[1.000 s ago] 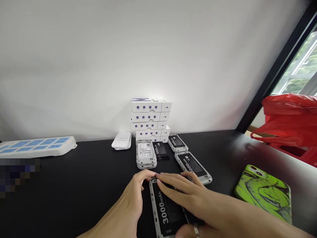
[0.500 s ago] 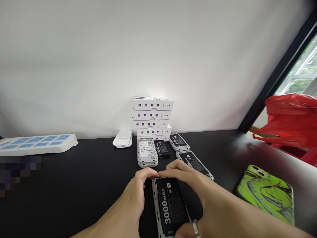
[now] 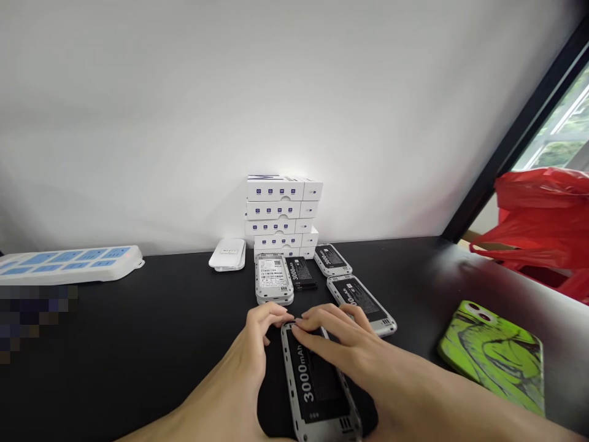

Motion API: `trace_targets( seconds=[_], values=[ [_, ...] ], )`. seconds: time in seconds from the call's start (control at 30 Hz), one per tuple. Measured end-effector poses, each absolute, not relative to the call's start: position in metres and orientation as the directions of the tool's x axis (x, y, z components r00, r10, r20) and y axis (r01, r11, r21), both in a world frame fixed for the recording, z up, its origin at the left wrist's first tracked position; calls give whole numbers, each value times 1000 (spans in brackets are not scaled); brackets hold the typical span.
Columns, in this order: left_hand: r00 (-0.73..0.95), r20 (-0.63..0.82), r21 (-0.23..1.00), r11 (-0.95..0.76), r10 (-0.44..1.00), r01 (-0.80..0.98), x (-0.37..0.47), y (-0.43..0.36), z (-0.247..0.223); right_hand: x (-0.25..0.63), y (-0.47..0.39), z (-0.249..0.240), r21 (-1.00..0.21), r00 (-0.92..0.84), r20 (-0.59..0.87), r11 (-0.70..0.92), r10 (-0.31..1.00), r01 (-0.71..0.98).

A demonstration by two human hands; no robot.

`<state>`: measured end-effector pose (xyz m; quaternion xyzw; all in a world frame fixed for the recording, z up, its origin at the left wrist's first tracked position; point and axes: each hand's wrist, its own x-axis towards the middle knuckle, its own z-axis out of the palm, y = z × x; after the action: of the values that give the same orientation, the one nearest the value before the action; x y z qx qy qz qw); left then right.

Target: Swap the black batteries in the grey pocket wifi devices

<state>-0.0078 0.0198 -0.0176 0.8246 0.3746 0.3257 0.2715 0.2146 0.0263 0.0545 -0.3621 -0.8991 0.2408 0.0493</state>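
While both hands work close together at the near edge of the head view, a pale-framed device (image 3: 318, 431) lies flat between them on the black tabletop (image 3: 177, 322), a black battery (image 3: 324, 377) in its recess. The right hand (image 3: 361, 353) is loosely open, fingers stretched across the battery's upper end and covering that corner. The left hand (image 3: 254, 347) is bent, its fingertips at the device's far end; whether they grip it cannot be told. Just beyond the right hand, which partly overlaps it, lies a second device (image 3: 384, 325) with its own battery; a third device (image 3: 345, 271) sits just behind that. Straight ahead, near the left fingertips, are stacked open frames (image 3: 273, 277) with a printed label on top, and loose batteries (image 3: 301, 273) just beside them. Behind these, five white boxes (image 3: 281, 210) rise in a slightly uneven stack near the wall (image 3: 184, 123), with a small pile of white covers (image 3: 227, 253) to their left. A power strip (image 3: 73, 264) lies far left, above a pixelated patch. To the right are a green-cased phone (image 3: 494, 356), near the right forearm, and a crumpled red bag (image 3: 545, 215) beside the window (image 3: 559, 135).
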Motion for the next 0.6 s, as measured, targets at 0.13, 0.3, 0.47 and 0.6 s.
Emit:
trace_targets(
  seconds=[0.13, 0.3, 0.47, 0.6],
  values=[
    [479, 286, 710, -519, 830, 475, -8, 19, -15, 216, 22, 50, -446, -740, -68, 644, 669, 622],
    [487, 361, 720, -570, 795, 396, -9, 25, -33, 229, 36, 61, -561, -758, 23, 636, 652, 530],
    [504, 420, 731, -611, 754, 305, -10, 30, -44, 271, 94, 87, -504, -688, -78, 567, 721, 651],
    [493, 358, 752, -558, 793, 351, -10, 24, -26, 295, 153, 75, -454, -596, 6, 534, 803, 714]
  ],
)
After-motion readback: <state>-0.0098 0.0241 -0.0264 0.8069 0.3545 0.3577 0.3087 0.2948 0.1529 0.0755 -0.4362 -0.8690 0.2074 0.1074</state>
